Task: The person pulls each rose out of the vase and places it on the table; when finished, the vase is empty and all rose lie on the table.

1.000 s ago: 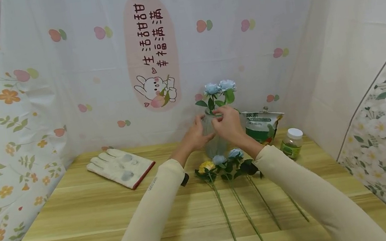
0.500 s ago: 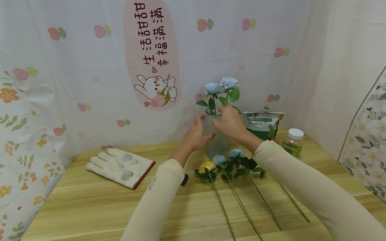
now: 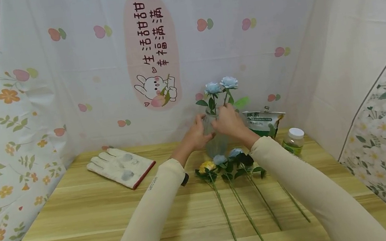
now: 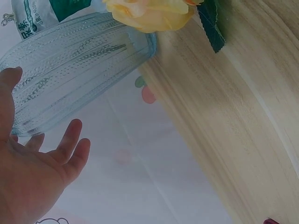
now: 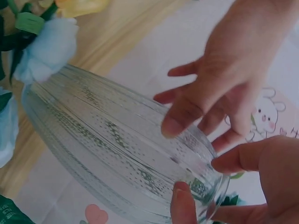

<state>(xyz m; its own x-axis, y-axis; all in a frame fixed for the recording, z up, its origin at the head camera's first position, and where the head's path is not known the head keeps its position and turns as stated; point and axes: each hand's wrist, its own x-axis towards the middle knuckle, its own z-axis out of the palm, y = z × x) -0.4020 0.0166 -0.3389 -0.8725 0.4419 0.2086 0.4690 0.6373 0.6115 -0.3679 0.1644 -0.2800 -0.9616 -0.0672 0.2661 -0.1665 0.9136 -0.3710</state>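
Observation:
A ribbed clear glass vase (image 3: 215, 147) stands upright near the back of the table. My left hand (image 3: 195, 135) holds its side, with the thumb and fingers on either side of the glass (image 4: 79, 65) in the left wrist view. My right hand (image 3: 229, 120) is at the vase's mouth, its fingers on the stem of the right-hand blue rose (image 3: 229, 82), which leans right. Another blue rose (image 3: 212, 88) stands in the vase. In the right wrist view, fingers of my right hand (image 5: 275, 179) surround the rim; the gripped part of the stem is hidden.
In front of the vase lie a yellow rose (image 3: 207, 167), two blue roses (image 3: 219, 159) and another green stem (image 3: 295, 202) partly under my right sleeve. A white glove (image 3: 122, 166) lies left. A pouch (image 3: 264, 121) and a white-capped jar (image 3: 295, 138) stand right.
My right hand has shifted slightly at the vase's mouth. The right-hand blue rose has moved a little up and right, and its leaf has swung to the right. My left hand stays put.

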